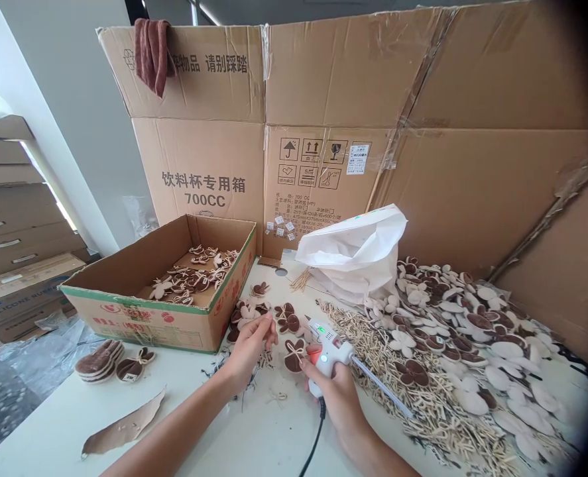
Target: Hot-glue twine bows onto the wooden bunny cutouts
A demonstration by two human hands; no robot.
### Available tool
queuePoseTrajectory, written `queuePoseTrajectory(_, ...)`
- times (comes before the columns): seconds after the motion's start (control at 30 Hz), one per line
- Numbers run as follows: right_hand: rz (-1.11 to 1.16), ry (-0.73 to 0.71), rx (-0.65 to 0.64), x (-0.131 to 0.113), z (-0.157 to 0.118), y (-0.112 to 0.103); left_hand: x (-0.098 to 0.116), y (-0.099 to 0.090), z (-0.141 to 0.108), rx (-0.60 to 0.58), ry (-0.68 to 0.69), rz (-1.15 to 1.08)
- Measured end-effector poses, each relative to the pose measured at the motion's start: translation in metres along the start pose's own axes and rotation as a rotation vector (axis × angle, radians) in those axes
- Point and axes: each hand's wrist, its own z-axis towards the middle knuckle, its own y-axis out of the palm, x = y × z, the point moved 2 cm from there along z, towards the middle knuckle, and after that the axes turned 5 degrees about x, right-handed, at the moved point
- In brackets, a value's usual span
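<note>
My right hand (341, 397) is wrapped round a white glue gun (327, 348) with a clear glue stick out of its back and a black cord below. Close to that hand's thumb lies a brown flower-shaped felt piece (294, 361) with a cream bow; whether the thumb touches it I cannot tell. To the left, my left hand (251, 344) is raised over the table with fingertips pinched together; anything between them is too small to make out. Behind the hands lie more brown felt pieces (288, 319) and a small heap of cream and brown ones (244, 315).
An open cardboard box (149, 331) holds bow-tied pieces at left. Stacked brown pieces (99, 361) and torn cardboard (124, 424) lie before it. Cream cord bits (437, 411) and a felt pile (453, 311) cover the right. A white bag (356, 248) stands behind, before cardboard walls (323, 79).
</note>
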Motion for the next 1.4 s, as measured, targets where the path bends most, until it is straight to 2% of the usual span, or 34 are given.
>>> queuePoseTrajectory(0.07, 0.002, -0.003, 0.011, 0.001, 0.001, 0.0, -0.001, -0.001, 0.001, -0.014, -0.027, -0.08)
queuePoseTrajectory(0.2, 0.0, 0.012, 0.022, 0.001, 0.001, 0.0, 0.001, -0.003, -0.001, -0.125, -0.098, -0.216)
queuePoseTrajectory(0.27, 0.004, 0.012, 0.019, 0.0, 0.001, 0.0, 0.003, -0.003, -0.003, -0.188, -0.082, -0.144)
queuePoseTrajectory(0.37, 0.012, 0.005, 0.024, -0.001, -0.001, 0.001, 0.008, -0.002, -0.008, -0.244, 0.081, 0.121)
queuePoseTrajectory(0.43, 0.016, -0.002, 0.027, -0.001, -0.001, 0.001, 0.009, -0.001, -0.009, -0.226, 0.174, 0.262)
queuePoseTrajectory(0.5, 0.018, -0.006, 0.029, -0.001, -0.001, 0.001, 0.008, 0.0, -0.008, -0.179, 0.208, 0.321)
queuePoseTrajectory(0.87, 0.017, -0.022, 0.049, 0.005, 0.004, 0.002, -0.015, -0.004, 0.008, 0.022, 0.167, 0.258)
queuePoseTrajectory(1.07, 0.007, -0.032, 0.035, 0.005, 0.003, 0.001, -0.013, -0.003, 0.006, -0.005, 0.178, 0.249)
queuePoseTrajectory(1.4, 0.017, 0.012, 0.026, 0.003, 0.003, 0.0, -0.01, -0.003, 0.007, 0.03, 0.139, 0.101)
